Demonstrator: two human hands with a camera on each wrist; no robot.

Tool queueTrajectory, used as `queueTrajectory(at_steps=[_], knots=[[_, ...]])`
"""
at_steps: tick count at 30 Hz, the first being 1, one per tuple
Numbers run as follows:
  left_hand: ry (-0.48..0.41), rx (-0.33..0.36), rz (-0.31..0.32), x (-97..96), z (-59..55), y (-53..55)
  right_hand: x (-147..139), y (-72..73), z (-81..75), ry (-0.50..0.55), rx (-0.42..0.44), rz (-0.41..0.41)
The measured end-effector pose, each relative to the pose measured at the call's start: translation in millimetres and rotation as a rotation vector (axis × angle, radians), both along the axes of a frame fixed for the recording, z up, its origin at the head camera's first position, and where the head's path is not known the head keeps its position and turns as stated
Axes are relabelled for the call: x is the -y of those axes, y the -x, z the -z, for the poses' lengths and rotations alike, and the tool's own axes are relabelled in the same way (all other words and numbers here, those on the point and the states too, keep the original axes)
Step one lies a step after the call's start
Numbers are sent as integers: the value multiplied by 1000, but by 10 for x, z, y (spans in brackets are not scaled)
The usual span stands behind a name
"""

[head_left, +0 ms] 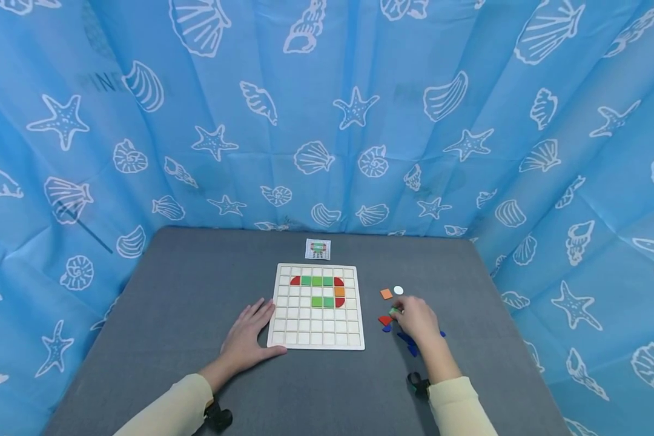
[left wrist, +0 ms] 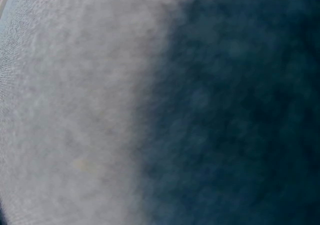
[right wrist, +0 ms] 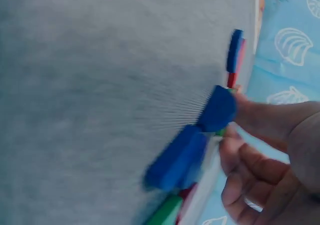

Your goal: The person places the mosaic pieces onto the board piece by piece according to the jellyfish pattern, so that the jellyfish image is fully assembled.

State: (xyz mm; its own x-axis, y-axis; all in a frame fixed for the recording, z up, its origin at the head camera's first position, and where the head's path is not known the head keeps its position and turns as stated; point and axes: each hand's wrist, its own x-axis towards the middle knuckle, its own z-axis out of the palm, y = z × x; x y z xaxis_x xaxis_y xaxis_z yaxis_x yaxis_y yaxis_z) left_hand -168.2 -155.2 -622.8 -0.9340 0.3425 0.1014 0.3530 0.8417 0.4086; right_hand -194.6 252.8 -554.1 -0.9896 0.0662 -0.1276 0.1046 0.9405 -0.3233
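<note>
A white gridded board lies on the table, with green, orange and rounded red tiles set in its upper cells. My left hand rests flat at the board's left side, fingers spread and thumb at the lower left corner. To the right of the board, my right hand pinches a green tile between thumb and fingers, just above the loose pieces. Near those fingertips lie a red tile and several blue pieces. The left wrist view shows only blurred cloth, no hand.
An orange square tile and a white round piece lie beyond my right hand. A small printed pattern card sits behind the board. Blue shell-print curtains enclose the grey table at the back and sides.
</note>
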Motion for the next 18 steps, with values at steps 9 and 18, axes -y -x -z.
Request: queueTrajectory(at_steps=[9, 18], knots=[[-5, 26, 2, 2, -39, -26, -71, -67, -25, 22, 25, -41], [0, 39, 4, 8, -51, -4, -68, -25, -44, 31, -89, -130]])
